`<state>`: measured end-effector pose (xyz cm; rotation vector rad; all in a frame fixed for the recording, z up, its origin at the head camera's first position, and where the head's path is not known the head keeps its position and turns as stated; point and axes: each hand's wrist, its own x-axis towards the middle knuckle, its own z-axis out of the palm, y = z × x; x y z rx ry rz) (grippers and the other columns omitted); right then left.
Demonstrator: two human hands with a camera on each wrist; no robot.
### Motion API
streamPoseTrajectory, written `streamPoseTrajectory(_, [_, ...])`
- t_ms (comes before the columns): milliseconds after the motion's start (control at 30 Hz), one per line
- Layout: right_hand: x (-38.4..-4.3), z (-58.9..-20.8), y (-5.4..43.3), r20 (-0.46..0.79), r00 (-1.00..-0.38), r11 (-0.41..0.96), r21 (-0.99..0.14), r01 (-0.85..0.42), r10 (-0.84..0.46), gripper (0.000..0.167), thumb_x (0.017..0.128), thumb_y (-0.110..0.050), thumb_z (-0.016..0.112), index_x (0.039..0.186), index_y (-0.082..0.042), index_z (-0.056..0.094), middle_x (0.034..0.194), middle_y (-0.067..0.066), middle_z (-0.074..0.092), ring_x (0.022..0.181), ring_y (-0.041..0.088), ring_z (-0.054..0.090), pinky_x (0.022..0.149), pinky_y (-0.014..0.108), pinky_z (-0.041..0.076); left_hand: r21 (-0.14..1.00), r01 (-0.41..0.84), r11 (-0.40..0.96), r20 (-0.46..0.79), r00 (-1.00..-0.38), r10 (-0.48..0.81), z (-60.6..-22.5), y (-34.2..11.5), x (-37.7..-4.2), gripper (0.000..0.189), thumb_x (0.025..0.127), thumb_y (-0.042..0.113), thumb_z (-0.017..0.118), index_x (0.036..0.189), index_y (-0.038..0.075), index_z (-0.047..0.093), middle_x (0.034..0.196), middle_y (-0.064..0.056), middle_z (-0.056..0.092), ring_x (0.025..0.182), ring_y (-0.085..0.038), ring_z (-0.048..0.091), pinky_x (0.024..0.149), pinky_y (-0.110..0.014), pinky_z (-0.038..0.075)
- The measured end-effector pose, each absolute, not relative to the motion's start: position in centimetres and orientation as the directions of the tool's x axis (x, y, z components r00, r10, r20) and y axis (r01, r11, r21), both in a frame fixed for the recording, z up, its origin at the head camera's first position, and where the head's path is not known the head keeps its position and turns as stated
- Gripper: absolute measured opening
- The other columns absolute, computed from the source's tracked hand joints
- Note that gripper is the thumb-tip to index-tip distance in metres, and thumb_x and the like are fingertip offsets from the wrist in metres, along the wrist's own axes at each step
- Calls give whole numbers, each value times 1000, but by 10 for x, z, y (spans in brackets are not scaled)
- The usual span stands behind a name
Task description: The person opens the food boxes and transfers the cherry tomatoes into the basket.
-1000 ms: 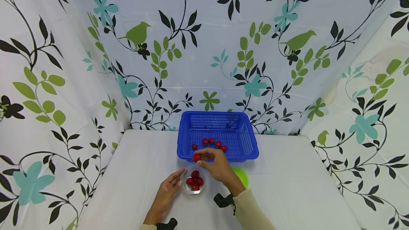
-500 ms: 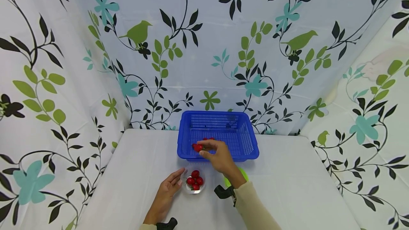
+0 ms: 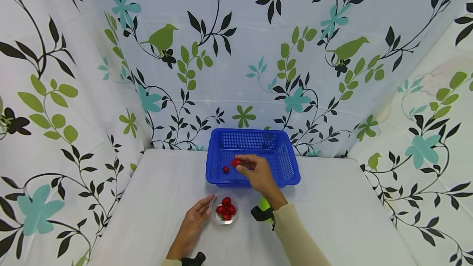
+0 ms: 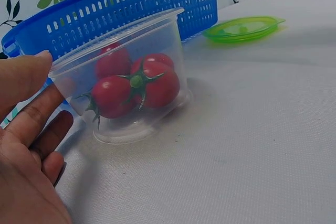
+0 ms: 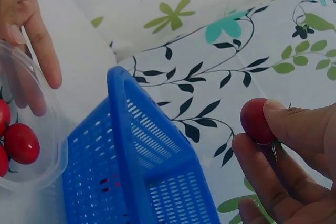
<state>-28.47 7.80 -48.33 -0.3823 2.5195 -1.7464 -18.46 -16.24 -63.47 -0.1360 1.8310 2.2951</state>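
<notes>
Over the blue basket [image 3: 244, 144], my right hand [image 3: 261, 175] pinches a red cherry tomato [image 5: 256, 120] between thumb and fingertips; its green stem shows in the right wrist view. My left hand [image 3: 194, 219] rests beside a clear plastic tub [image 4: 182, 73], thumb at the rim and loosely extended fingers against its side. Several tomatoes [image 3: 220, 209] sit inside the tub, which stands on the table in front of the basket. One loose tomato [image 3: 226, 169] lies at the basket's left; others there are mostly hidden by my right hand.
A bright green lid [image 4: 242, 29] lies flat on the white-covered table [image 3: 343, 212], to the right of the tub and partly under my right forearm in the head view. A leaf-and-bird patterned curtain [image 3: 229, 73] rises behind the basket and along both sides.
My right hand has carried the held tomato away from near the tub, forward and slightly right, over the basket. My left hand and the tub have stayed put.
</notes>
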Motion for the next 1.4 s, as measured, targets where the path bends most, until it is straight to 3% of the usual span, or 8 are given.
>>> streamPoseTrajectory(167, [-292, -481, 81, 96, -975, 346, -924, -163, -203, 34, 100, -15, 75, 131, -28, 77, 132, 2, 69, 117, 24, 68, 101, 42, 60, 953, -218, -209, -202, -975, 97, -634, -162, -185, 51, 107, 16, 64, 157, 14, 51, 165, -5, 51, 161, -28, 33, 127, -35, 36])
streamPoseTrajectory(533, [-311, -481, 85, 42, -987, 395, -913, -103, -158, 34, 99, -17, 76, 128, -34, 77, 131, 1, 68, 117, 25, 65, 100, 43, 57, 955, -213, -206, -197, -976, 97, -632, -162, -185, 51, 107, 14, 63, 157, 14, 51, 165, -5, 50, 162, -28, 32, 124, -27, 39])
streamPoseTrajectory(800, [-321, -479, 85, 39, -979, 406, -906, -119, -200, 34, 101, -19, 74, 135, -25, 74, 134, 0, 69, 117, 25, 65, 97, 40, 59, 956, -210, -204, -194, -976, 95, -633, -163, -185, 51, 107, 16, 63, 157, 14, 51, 165, -5, 51, 162, -28, 32, 125, -29, 37])
streamPoseTrajectory(1067, [-335, -481, 84, 30, -967, 375, -918, -126, -252, 26, 100, -16, 76, 125, -24, 77, 124, 2, 73, 105, 26, 69, 87, 37, 60, 956, -217, -200, -201, -975, 97, -633, -163, -185, 52, 107, 17, 64, 157, 13, 51, 165, -6, 50, 162, -29, 32, 129, -41, 32])
streamPoseTrajectory(1167, [-339, -481, 82, -1, -966, 380, -920, -100, -258, 24, 100, -17, 76, 123, -25, 76, 124, 1, 72, 102, 23, 69, 90, 42, 61, 956, -218, -198, -203, -975, 96, -633, -162, -185, 52, 107, 17, 63, 157, 13, 50, 165, -6, 49, 162, -30, 32, 128, -38, 35])
streamPoseTrajectory(1400, [-351, -484, 80, -52, -954, 385, -920, -69, -296, 26, 101, -16, 75, 125, -24, 76, 129, 0, 71, 109, 23, 70, 102, 54, 59, 950, -214, -226, -194, -975, 106, -634, -161, -184, 51, 108, 14, 62, 157, 12, 50, 166, -7, 49, 162, -29, 31, 108, -9, 42])
